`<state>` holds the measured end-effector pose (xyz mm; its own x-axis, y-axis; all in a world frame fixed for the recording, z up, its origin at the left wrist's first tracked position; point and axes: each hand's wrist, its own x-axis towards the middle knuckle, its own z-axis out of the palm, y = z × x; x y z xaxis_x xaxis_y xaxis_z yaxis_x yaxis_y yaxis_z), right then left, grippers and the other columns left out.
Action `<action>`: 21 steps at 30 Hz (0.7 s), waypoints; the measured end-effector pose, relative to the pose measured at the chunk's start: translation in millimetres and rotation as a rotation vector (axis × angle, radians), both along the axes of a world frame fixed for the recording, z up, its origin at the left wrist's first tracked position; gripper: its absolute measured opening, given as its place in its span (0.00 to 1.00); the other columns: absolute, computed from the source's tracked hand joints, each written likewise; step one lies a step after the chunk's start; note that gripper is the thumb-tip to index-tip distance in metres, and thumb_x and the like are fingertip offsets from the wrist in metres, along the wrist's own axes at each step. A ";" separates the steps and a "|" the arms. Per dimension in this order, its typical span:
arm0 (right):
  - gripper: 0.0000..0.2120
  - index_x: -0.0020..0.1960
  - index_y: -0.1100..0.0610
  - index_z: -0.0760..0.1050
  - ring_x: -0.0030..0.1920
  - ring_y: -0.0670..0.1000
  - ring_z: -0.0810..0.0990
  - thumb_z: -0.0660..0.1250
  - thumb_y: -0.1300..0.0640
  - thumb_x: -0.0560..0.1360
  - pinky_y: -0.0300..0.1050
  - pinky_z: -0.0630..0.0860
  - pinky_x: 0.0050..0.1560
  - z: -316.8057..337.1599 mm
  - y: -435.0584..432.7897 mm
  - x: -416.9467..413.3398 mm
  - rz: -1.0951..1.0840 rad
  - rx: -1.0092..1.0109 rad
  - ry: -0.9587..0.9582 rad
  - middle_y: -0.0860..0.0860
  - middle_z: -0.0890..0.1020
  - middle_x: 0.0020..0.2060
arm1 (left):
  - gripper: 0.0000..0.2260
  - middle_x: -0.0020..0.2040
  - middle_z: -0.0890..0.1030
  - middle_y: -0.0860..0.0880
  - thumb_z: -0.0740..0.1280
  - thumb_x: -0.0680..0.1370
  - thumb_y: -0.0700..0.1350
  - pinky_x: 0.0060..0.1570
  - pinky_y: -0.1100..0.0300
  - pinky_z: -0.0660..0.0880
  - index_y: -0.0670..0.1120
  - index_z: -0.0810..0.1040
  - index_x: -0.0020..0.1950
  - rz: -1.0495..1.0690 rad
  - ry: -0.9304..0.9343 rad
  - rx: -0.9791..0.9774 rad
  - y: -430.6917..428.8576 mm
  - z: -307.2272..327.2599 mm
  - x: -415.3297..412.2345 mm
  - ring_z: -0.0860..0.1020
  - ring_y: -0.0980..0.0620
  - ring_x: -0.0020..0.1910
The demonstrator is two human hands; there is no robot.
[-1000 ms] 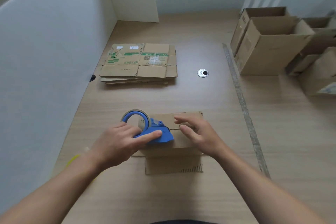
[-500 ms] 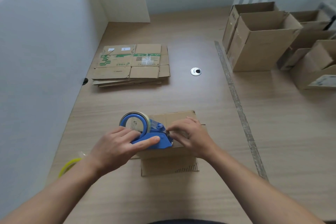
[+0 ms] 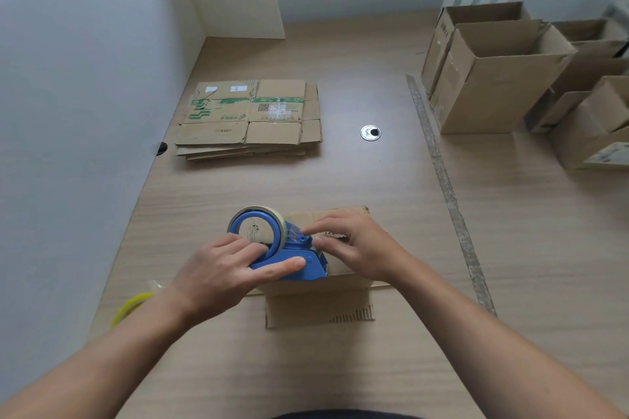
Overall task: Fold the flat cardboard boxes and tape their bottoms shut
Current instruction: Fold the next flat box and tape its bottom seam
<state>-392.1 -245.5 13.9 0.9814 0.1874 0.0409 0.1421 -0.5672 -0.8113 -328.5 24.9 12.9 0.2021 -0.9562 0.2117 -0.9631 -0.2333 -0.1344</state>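
A small cardboard box [image 3: 320, 303] stands bottom-up on the table in front of me. A blue tape dispenser [image 3: 282, 248] with a roll of clear tape lies on the box's upturned bottom. My left hand [image 3: 224, 272] grips the dispenser's body, fingers through the ring. My right hand [image 3: 354, 248] is just right of the dispenser's cutter end, its fingertips pinching at the tape end there. A stack of flat cardboard boxes [image 3: 252, 119] with green print lies farther back on the table.
Several folded open boxes [image 3: 493, 78] stand at the back right. A round metal grommet [image 3: 370, 132] sits in the tabletop. A strip of tape [image 3: 442, 180] runs along the table seam. A yellow ring [image 3: 131, 308] lies by my left wrist. White partition walls close the left and back.
My right hand moved left from resting flat on the box to the dispenser's cutter end, where its fingertips now pinch. My left hand kept its grip on the dispenser.
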 end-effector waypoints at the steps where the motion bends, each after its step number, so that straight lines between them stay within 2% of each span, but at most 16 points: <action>1: 0.11 0.60 0.49 0.82 0.56 0.47 0.78 0.67 0.51 0.80 0.57 0.73 0.60 2.4 1.3 2.6 0.005 -0.011 0.011 0.43 0.82 0.52 | 0.34 0.43 0.80 0.48 0.64 0.78 0.37 0.38 0.54 0.78 0.58 0.57 0.80 -0.002 0.004 -0.002 -0.7 0.6 0.3 0.77 0.48 0.36; 7: 0.09 0.55 0.47 0.83 0.53 0.41 0.77 0.69 0.47 0.78 0.46 0.75 0.58 14.6 6.2 19.8 0.074 -0.019 0.117 0.37 0.80 0.48 | 0.34 0.42 0.78 0.49 0.62 0.78 0.36 0.36 0.55 0.77 0.59 0.56 0.80 -0.007 0.024 -0.003 -2.8 5.1 3.7 0.75 0.48 0.35; 13: 0.13 0.56 0.49 0.82 0.56 0.42 0.78 0.75 0.48 0.73 0.47 0.73 0.62 19.7 4.4 36.1 0.102 0.001 0.214 0.41 0.82 0.53 | 0.32 0.41 0.77 0.50 0.60 0.77 0.36 0.35 0.56 0.75 0.58 0.60 0.78 -0.006 0.029 0.017 -4.8 8.1 5.8 0.74 0.48 0.34; 21: 0.08 0.53 0.53 0.83 0.51 0.46 0.79 0.71 0.51 0.77 0.51 0.77 0.56 17.4 8.9 33.0 0.110 -0.087 0.044 0.46 0.83 0.50 | 0.33 0.39 0.77 0.50 0.63 0.76 0.36 0.35 0.57 0.75 0.58 0.61 0.77 0.025 0.069 0.041 -6.3 12.4 6.7 0.74 0.48 0.33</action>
<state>-359.1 -236.6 31.4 0.9553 0.2949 -0.0230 0.1726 -0.6189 -0.7663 -321.7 18.6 25.3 0.2393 -0.9582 0.1567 -0.9642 -0.2534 -0.0774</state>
